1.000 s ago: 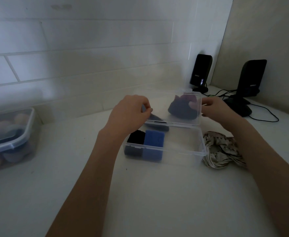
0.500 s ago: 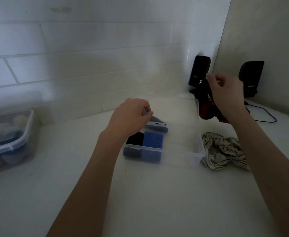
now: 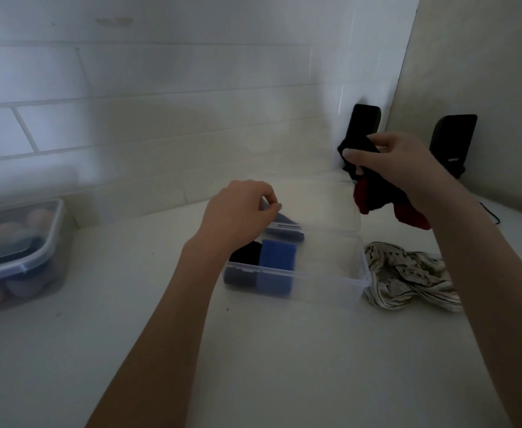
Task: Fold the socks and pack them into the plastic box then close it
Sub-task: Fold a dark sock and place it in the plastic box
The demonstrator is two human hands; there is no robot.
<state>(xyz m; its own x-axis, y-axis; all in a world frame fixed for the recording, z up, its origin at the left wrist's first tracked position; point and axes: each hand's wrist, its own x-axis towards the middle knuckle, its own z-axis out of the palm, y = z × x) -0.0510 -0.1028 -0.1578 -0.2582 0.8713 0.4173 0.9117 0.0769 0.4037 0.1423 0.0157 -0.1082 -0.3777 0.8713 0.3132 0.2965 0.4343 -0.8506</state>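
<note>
A lidded tub (image 3: 22, 261) of round things sits at the far left of the counter (image 3: 253, 366). The left hand (image 3: 238, 211) pinches a grey-blue sock (image 3: 279, 218) over the back left corner of the open plastic box (image 3: 315, 279), where a black sock (image 3: 247, 253) and a blue sock (image 3: 278, 254) stand folded. The right hand (image 3: 395, 168) grips a black and red sock (image 3: 373, 193) above the box's far right corner. A striped sock (image 3: 407, 276) lies crumpled just right of the box. Two speakers (image 3: 451, 140) stand behind.
</note>
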